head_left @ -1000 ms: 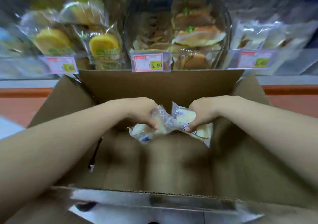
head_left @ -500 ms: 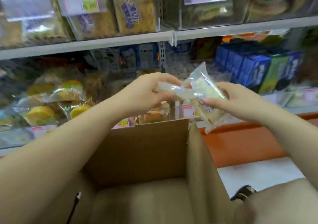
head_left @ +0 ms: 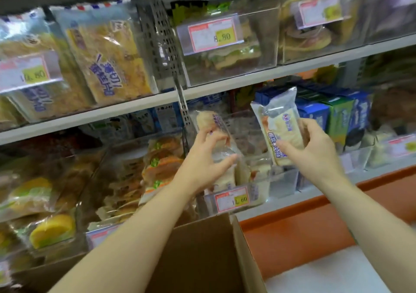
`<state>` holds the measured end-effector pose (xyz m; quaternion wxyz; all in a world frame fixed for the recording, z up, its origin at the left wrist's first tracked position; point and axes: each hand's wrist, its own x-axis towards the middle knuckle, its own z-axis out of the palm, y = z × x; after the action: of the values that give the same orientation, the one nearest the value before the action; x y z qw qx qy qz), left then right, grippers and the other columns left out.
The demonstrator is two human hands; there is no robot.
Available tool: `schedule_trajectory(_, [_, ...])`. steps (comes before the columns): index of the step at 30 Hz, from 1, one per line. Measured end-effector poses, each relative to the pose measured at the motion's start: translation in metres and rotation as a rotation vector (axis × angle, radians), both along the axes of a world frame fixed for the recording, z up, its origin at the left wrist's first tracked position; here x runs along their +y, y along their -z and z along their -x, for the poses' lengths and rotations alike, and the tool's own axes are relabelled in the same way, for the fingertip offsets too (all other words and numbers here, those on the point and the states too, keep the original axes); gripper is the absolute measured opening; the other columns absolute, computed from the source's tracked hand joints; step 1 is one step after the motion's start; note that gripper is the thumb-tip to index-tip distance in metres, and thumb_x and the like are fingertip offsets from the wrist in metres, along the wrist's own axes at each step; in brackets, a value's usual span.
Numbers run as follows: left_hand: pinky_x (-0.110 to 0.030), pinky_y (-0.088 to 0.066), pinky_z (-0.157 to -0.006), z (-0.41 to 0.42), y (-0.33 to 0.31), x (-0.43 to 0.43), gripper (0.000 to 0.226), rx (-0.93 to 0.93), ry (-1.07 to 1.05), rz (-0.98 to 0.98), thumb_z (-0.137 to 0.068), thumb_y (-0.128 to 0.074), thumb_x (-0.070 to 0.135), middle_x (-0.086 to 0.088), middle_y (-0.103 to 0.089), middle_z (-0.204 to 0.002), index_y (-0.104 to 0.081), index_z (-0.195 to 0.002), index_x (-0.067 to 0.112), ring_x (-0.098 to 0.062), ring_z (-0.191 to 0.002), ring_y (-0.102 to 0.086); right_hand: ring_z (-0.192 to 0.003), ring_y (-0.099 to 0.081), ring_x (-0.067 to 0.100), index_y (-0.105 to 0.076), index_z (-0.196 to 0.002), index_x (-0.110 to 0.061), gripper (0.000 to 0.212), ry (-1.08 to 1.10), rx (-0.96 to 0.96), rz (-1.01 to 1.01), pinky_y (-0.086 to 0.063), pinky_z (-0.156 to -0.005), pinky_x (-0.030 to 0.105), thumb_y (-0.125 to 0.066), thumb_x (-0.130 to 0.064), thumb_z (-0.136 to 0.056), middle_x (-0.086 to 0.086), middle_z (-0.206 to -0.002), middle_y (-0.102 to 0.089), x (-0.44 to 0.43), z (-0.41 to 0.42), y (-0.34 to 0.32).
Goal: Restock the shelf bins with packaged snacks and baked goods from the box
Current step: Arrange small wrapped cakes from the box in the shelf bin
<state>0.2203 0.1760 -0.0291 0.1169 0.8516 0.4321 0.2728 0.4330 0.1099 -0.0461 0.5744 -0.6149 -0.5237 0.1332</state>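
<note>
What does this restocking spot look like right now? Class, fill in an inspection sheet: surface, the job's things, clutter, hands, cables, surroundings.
Surface: white shelf board carries clear bins; the lower shelf sits above an orange base.
Job's things: cardboard box stands open below the arms; left packet and right packet are held up in front of the clear bin, which has a price tag.
Clutter: nothing seen.
Hands: left hand grips the left packet; right hand holds the right packet upright.
Cables: nothing seen.
Surroundings: bagged bread slices, sandwich bin, blue cartons, yellow cakes.
</note>
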Motion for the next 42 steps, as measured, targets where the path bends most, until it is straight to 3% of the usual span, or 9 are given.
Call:
schedule_trajectory(6, [-0.035,-0.025,-0.115,-0.001,0.021,0.023,0.032,0.083,-0.277,-0.020,-0.094,-0.054,0.031,0.007,-0.028,-0.145,-0.055,-0.125,0.035,-0.016,-0.134,-0.035,-0.093,-0.062,0.016,-0.045,-0.121,-0.026,0.053,-0.022,-0.240,0.110,-0.053,-0.081,0.042,-0.075,-0.025,-0.077,-0.008,-0.104,-0.063,0.027,-0.017,-0.018])
schedule_trajectory(11, [-0.059,-0.006,-0.112,-0.038,0.012,0.008,0.029,0.358,-0.041,-0.526,-0.088,-0.057,0.038,0.008,-0.059,-0.124,-0.062,-0.117,0.034,-0.020,-0.121,-0.053,-0.091,-0.063,0.017,-0.019,-0.145,-0.036,0.085,-0.133,-0.272,0.163,-0.052,-0.083,0.040,-0.071,-0.019,-0.080,-0.001,-0.107,-0.063,0.041,-0.026,-0.030])
schedule_trajectory(18, [-0.059,0.009,-0.113,-0.075,0.017,0.021,0.048,0.734,-0.065,-0.310,-0.089,-0.053,0.042,0.002,-0.054,-0.135,-0.045,-0.135,0.029,-0.024,-0.129,-0.043,-0.096,-0.066,0.019,0.014,-0.147,-0.043,0.106,-0.290,-0.342,0.260,-0.051,-0.089,0.042,-0.068,-0.016,-0.086,-0.002,-0.112,-0.065,0.038,-0.035,-0.030])
schedule_trajectory(23, [-0.055,0.004,-0.115,-0.051,0.021,0.021,0.043,0.683,-0.132,-0.284,-0.092,-0.047,0.045,0.008,-0.055,-0.131,-0.045,-0.134,0.034,-0.018,-0.132,-0.039,-0.090,-0.067,0.006,0.004,-0.145,-0.051,0.099,-0.389,-0.126,0.201,-0.054,-0.079,0.018,-0.065,-0.011,-0.088,-0.024,-0.114,-0.056,0.043,-0.027,-0.004])
schedule_trajectory(29, [-0.055,-0.002,-0.115,-0.042,0.027,0.016,0.049,0.607,-0.068,-0.287,-0.092,-0.046,0.054,0.008,-0.052,-0.131,-0.044,-0.136,0.034,-0.019,-0.130,-0.042,-0.098,-0.065,0.022,0.012,-0.149,-0.038,0.108,-0.304,-0.322,0.382,-0.051,-0.085,0.033,-0.071,-0.015,-0.083,0.000,-0.131,-0.055,0.041,-0.034,0.007])
schedule_trajectory(32, [-0.051,-0.008,-0.116,-0.039,0.027,0.018,0.055,0.586,-0.071,-0.261,-0.089,-0.047,0.061,0.012,-0.049,-0.135,-0.038,-0.137,0.036,-0.013,-0.133,-0.036,-0.140,-0.027,0.015,0.020,-0.142,-0.045,0.117,-0.198,-0.484,0.212,-0.033,-0.105,0.029,-0.075,-0.022,-0.079,-0.008,-0.157,-0.011,0.035,-0.028,-0.001])
schedule_trajectory(35, [-0.047,-0.011,-0.117,-0.039,0.025,0.017,0.056,0.489,-0.075,-0.211,-0.089,-0.052,0.054,0.012,-0.050,-0.139,-0.035,-0.140,0.039,-0.011,-0.134,-0.035,-0.146,0.002,0.016,0.005,-0.145,-0.045,0.098,-0.093,-0.886,0.085,-0.009,-0.116,0.036,-0.069,-0.027,-0.084,-0.007,-0.159,0.001,0.035,-0.026,-0.007])
schedule_trajectory(38, [-0.047,-0.008,-0.117,-0.040,0.023,0.017,0.056,0.465,-0.080,-0.190,-0.090,-0.053,0.053,0.009,-0.053,-0.137,-0.034,-0.141,0.039,-0.012,-0.135,-0.036,-0.142,-0.017,0.019,-0.032,-0.144,-0.034,0.058,-0.099,-1.159,0.288,-0.007,-0.117,0.042,-0.055,-0.033,-0.091,-0.007,-0.149,-0.033,0.041,-0.023,-0.001])
schedule_trajectory(42, [-0.050,-0.006,-0.117,-0.039,0.026,0.016,0.057,0.532,-0.067,-0.219,-0.089,-0.053,0.052,0.012,-0.050,-0.138,-0.034,-0.140,0.037,-0.012,-0.137,-0.032,-0.135,-0.028,0.017,-0.031,-0.143,-0.027,0.051,-0.116,-1.241,0.442,-0.014,-0.116,0.037,-0.047,-0.029,-0.095,-0.006,-0.142,-0.039,0.042,-0.023,0.006])
